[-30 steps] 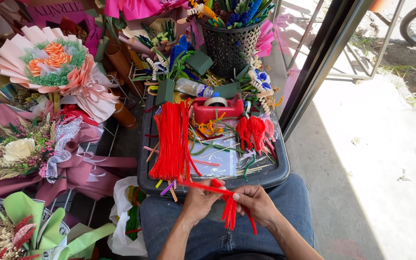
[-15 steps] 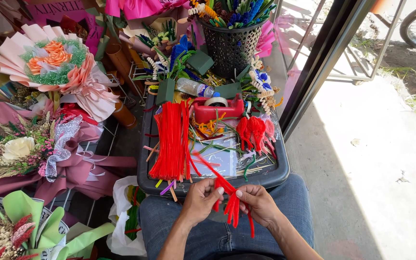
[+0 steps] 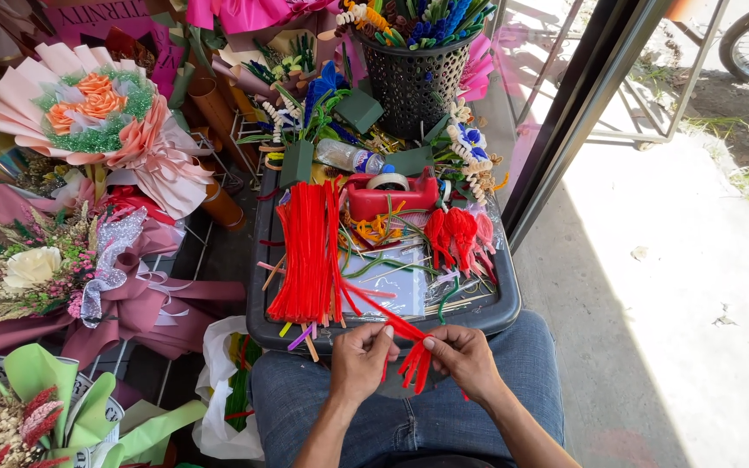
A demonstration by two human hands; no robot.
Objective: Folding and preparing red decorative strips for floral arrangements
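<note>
Over the lap, left hand (image 3: 359, 360) and right hand (image 3: 464, 357) pinch a red pipe-cleaner bundle (image 3: 415, 357), now drawn closer together, tray (image 3: 500, 308) at twelve o'clock.

Tray (image 3: 496, 316): on the person's lap.
Pipe-cleaner bundle (image 3: 305, 251): in tray, left side.
Tape dispenser (image 3: 389, 192): in tray, far end.
Mesh basket (image 3: 415, 78): behind tray.
Bouquets (image 3: 97, 121): left of tray.
Hands (image 3: 361, 360) (image 3: 464, 355): at tray's near edge.

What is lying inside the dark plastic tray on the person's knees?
Inside the dark tray lie a bundle of red pipe cleaners, a red tape dispenser, finished red petals and green stems. The tray floor beneath them is mostly covered.
</note>
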